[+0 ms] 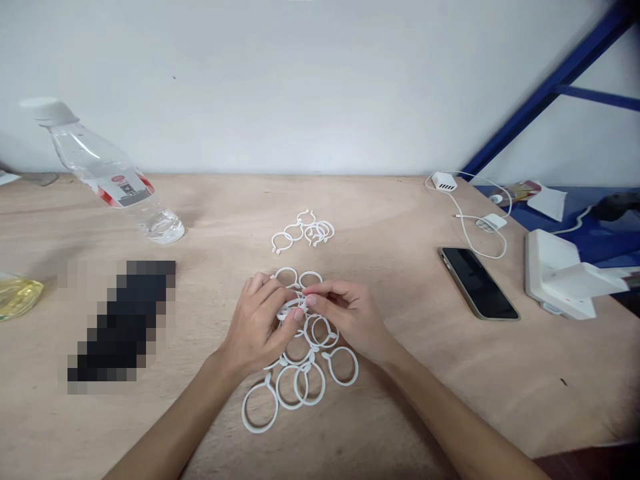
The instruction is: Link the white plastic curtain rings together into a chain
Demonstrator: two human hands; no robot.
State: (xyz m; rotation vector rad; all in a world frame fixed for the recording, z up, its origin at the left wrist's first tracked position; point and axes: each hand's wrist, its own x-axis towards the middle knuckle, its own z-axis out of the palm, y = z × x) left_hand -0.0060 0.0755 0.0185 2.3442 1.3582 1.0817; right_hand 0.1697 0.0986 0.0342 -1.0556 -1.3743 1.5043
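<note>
Both hands meet over a loose pile of white plastic rings with small clasp ends. My left hand (260, 320) is closed around a white plastic ring (289, 308), with the thumb pressed near its end. My right hand (354, 317) pinches at the same ring's right side between thumb and index finger; the fingertips partly hide that spot. Beneath and in front of the hands lie several more rings, such as a closed-looking one (260, 432) at the near left and another (358, 367) at the right. Farther back sits a smaller cluster of rings (327, 230), some with a gap showing.
A clear water bottle (120, 183) stands at the left, near a pixelated dark patch (125, 320). To the right lie a phone (479, 283), a white charging cable (465, 230) and a white power strip (550, 267). A wall (300, 87) borders the wooden table (210, 220).
</note>
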